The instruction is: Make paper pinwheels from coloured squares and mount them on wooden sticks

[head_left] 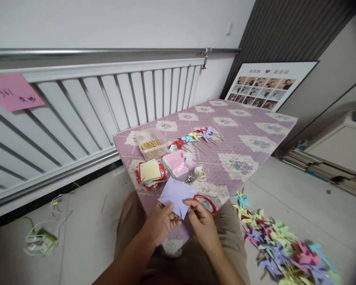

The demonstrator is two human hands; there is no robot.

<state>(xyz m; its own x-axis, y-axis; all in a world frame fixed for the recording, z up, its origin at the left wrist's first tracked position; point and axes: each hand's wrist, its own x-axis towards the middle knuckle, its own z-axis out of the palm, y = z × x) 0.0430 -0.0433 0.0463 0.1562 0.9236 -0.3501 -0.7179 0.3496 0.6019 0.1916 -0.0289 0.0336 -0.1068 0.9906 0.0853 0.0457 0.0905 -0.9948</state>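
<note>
A purple paper square [177, 194] with slits cut in from its corners is held above the near corner of the cloth-covered table. My left hand [165, 220] grips its lower left edge, thumb on top and fingers beneath. At the lower right corner, my right hand [201, 219] pinches the paper between thumb and fingertips. Red-handled scissors [208, 201] lie just beyond my right hand, partly hidden by it. Close behind the paper are a stack of coloured paper squares [150, 171], a pink sheet pile [175, 161] and a cluster of small metal pieces [190, 178].
A clear plastic box [152, 145] of wooden sticks stands at the table's left. Several finished pinwheels [195, 136] lie behind it. Many more pinwheels [280, 245] are heaped at the lower right. A radiator [154, 91] runs along the wall; a power strip [44, 241] with cables lies on the floor.
</note>
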